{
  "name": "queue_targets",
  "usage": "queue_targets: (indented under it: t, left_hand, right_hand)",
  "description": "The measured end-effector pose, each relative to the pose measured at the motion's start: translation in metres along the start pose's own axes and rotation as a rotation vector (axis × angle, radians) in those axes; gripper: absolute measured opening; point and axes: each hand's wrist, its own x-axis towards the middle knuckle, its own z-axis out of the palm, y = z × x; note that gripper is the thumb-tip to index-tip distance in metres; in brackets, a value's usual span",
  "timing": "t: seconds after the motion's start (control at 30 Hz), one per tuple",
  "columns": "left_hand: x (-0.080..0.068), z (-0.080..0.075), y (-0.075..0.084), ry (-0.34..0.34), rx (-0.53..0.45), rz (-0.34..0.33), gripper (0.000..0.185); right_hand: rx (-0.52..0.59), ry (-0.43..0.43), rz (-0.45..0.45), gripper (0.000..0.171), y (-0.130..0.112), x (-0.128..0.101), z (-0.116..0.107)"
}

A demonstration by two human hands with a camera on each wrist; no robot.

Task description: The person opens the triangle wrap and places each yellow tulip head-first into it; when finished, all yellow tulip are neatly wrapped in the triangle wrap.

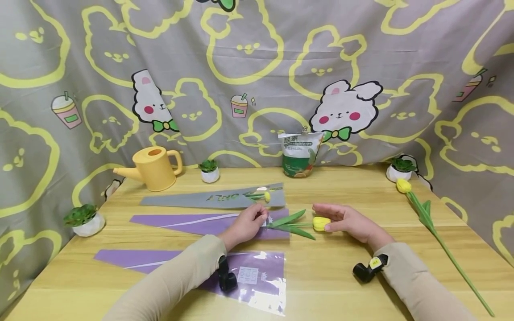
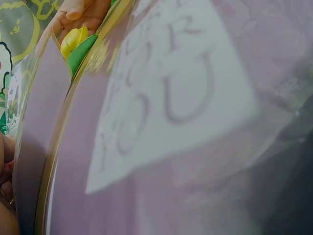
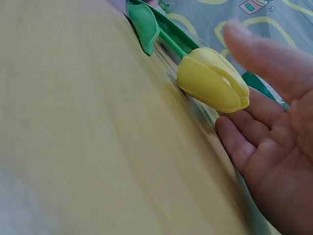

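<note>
A yellow tulip (image 1: 321, 224) with green leaves lies with its stem in the mouth of the middle purple flower sleeve (image 1: 229, 223). My left hand (image 1: 248, 225) pinches that sleeve's edge near its mouth, beside the stem. Just beyond the bloom is my right hand (image 1: 349, 221), its fingers extended behind the flower. From the right wrist, the yellow bloom (image 3: 212, 81) lies close to the fingers, the thumb standing apart from it; contact is hard to tell. A nearer purple sleeve (image 1: 269, 263) with white lettering lies under my left wrist and fills most of the left wrist view.
Behind lies a grey sleeve (image 1: 192, 197) with a small yellow tulip at its mouth. Another long-stemmed tulip (image 1: 437, 236) lies at the right. A yellow watering can (image 1: 156, 169), potted succulents (image 1: 209, 174) and a green-white bag (image 1: 299, 156) stand along the back, before a patterned curtain.
</note>
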Motion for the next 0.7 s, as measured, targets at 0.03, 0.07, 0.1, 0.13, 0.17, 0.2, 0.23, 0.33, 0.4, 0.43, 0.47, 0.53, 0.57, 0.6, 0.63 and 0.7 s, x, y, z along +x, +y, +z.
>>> queue_targets:
  t: [0.03, 0.07, 0.1, 0.13, 0.17, 0.2, 0.23, 0.33, 0.4, 0.43, 0.47, 0.53, 0.57, 0.6, 0.63, 0.7]
  left_hand:
    - [0.0, 0.0, 0.0, 0.002, -0.002, 0.0, 0.01]
    - [0.0, 0.001, 0.0, 0.003, -0.001, 0.002, 0.009]
    - [0.001, 0.001, -0.001, 0.005, 0.0, 0.004, 0.009]
    - [0.001, 0.001, -0.001, 0.006, 0.0, 0.004, 0.009]
    - [0.001, 0.002, -0.001, 0.007, -0.001, 0.003, 0.009]
    - [0.001, 0.002, -0.001, 0.008, -0.001, 0.003, 0.009]
    - [0.001, 0.002, -0.002, 0.009, 0.0, 0.0, 0.009]
    - [0.0, 0.002, -0.002, 0.002, -0.004, -0.01, 0.009]
    - [-0.001, 0.002, -0.001, -0.004, -0.006, -0.015, 0.009]
    - [-0.001, 0.002, -0.001, -0.006, -0.004, -0.017, 0.009]
    - [-0.001, 0.002, -0.001, -0.007, -0.004, -0.016, 0.009]
    - [-0.002, 0.002, -0.001, -0.003, -0.005, -0.014, 0.009]
    - [-0.001, 0.002, -0.001, 0.0, -0.007, -0.011, 0.009]
    - [-0.001, 0.002, -0.001, 0.002, -0.008, -0.008, 0.009]
    - [-0.001, 0.002, -0.001, 0.006, -0.006, 0.001, 0.009]
    - [0.001, 0.001, -0.001, 0.013, -0.004, 0.009, 0.009]
  right_hand:
    - [-0.004, 0.014, 0.009, 0.06, 0.0, 0.0, 0.001]
    - [-0.009, 0.026, 0.019, 0.059, 0.001, 0.0, 0.002]
    - [-0.012, 0.04, 0.033, 0.057, 0.001, 0.0, 0.003]
    - [-0.017, 0.054, 0.048, 0.056, 0.001, 0.0, 0.005]
    - [-0.024, 0.069, 0.06, 0.054, 0.001, 0.0, 0.006]
    - [-0.028, 0.084, 0.071, 0.053, 0.001, 0.0, 0.008]
    - [-0.031, 0.094, 0.08, 0.051, 0.001, 0.0, 0.009]
    - [-0.045, 0.123, 0.097, 0.046, 0.001, 0.0, 0.012]
    - [-0.051, 0.139, 0.101, 0.044, 0.0, -0.001, 0.013]
    - [-0.053, 0.144, 0.104, 0.043, 0.0, -0.001, 0.013]
    - [-0.057, 0.154, 0.107, 0.043, 0.0, -0.002, 0.013]
    - [-0.063, 0.174, 0.114, 0.042, -0.001, -0.001, 0.015]
    - [-0.071, 0.185, 0.118, 0.041, -0.002, -0.001, 0.015]
    - [-0.083, 0.196, 0.123, 0.04, -0.003, 0.0, 0.016]
    - [-0.097, 0.208, 0.128, 0.039, -0.003, 0.002, 0.016]
    - [-0.122, 0.231, 0.132, 0.037, -0.005, 0.005, 0.017]
